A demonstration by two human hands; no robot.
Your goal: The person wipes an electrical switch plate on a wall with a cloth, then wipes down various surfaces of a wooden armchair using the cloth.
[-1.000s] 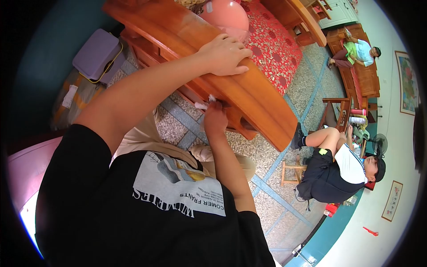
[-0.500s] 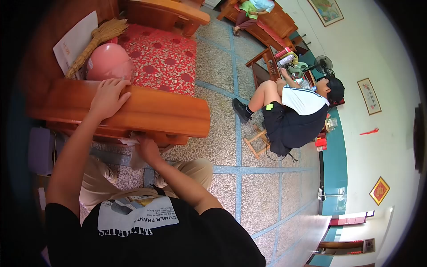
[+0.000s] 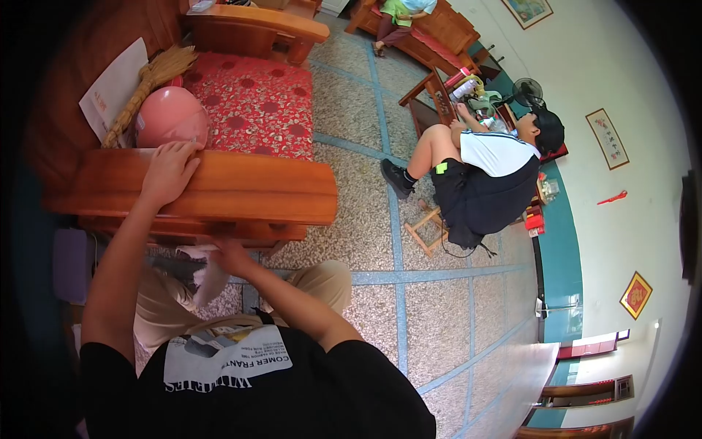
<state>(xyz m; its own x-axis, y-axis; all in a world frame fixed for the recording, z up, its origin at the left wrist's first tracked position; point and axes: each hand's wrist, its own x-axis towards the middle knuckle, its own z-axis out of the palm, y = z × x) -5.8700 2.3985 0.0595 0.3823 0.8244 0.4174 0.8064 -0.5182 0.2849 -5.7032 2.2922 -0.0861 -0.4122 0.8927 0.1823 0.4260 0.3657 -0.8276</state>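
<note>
My left hand (image 3: 170, 174) rests on top of the polished wooden armrest (image 3: 263, 186) of a bench, fingers stretched over its inner edge beside a pink helmet (image 3: 172, 117). Below the outer side of that armrest, my right hand (image 3: 232, 256) holds a pale cloth (image 3: 210, 282) that hangs down above my lap. The fingers of this hand are partly hidden in the armrest's shadow. On the bench lies a red patterned seat cushion (image 3: 256, 102), with the helmet at its near corner.
A straw broom (image 3: 150, 91) and a white sheet (image 3: 113, 91) lean by the bench back. To the right, a person in a black cap (image 3: 504, 168) sits on a low wooden stool (image 3: 425, 228). Another person (image 3: 398, 18) sits on a far bench. A purple box (image 3: 72, 263) stands at left.
My right hand has shifted slightly down and left, and more of the cloth now hangs in view. My left hand stays on the armrest. The whole view has shifted a little.
</note>
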